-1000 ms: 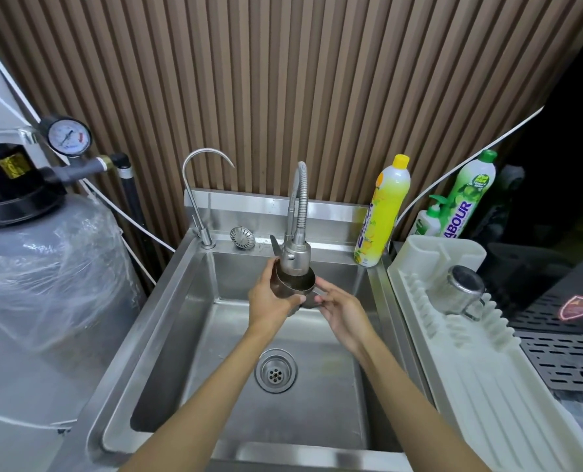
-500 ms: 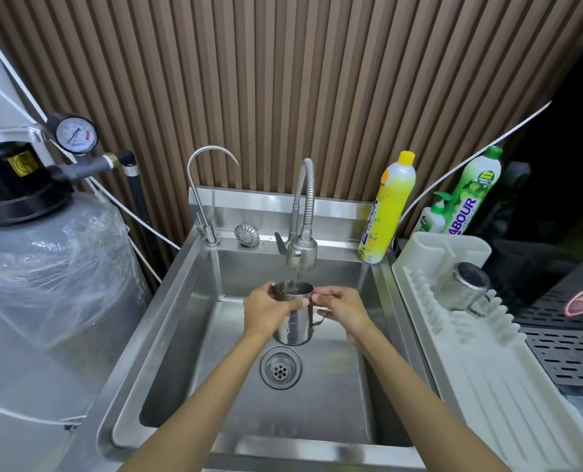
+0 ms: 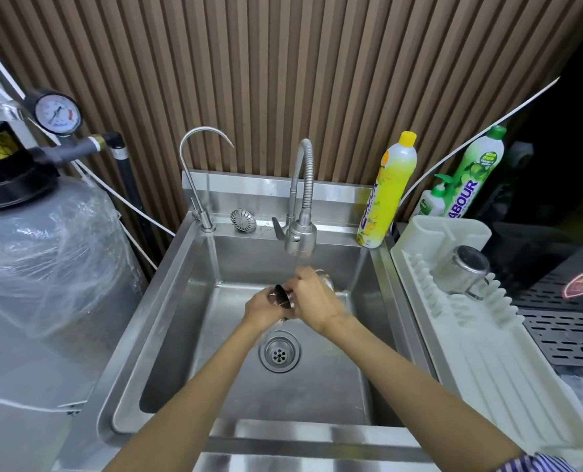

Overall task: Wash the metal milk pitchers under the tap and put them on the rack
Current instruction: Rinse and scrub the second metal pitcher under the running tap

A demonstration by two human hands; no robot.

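A metal milk pitcher (image 3: 283, 298) lies tipped on its side above the steel sink (image 3: 181, 335), right under the flexible tap (image 3: 300, 238). My left hand (image 3: 261, 310) grips its mouth end from the left. My right hand (image 3: 312, 298) wraps over its body from the right, so most of the pitcher is hidden. A thin stream of water falls from the tap onto my right hand. A second metal pitcher (image 3: 462, 269) rests on its side at the back of the white drying rack (image 3: 487, 362), right of the sink.
A thin gooseneck tap (image 3: 198, 185) and a loose strainer (image 3: 243, 220) stand on the sink's back ledge. Yellow (image 3: 385, 192) and green (image 3: 470, 178) soap bottles stand behind the rack. A wrapped filter tank (image 3: 38, 267) fills the left. The drain (image 3: 279, 350) lies below my hands.
The pitcher went from pressed up against the tap head, to upright under the stream, to tipped on its side now. My right hand moved from the handle onto the pitcher's body.
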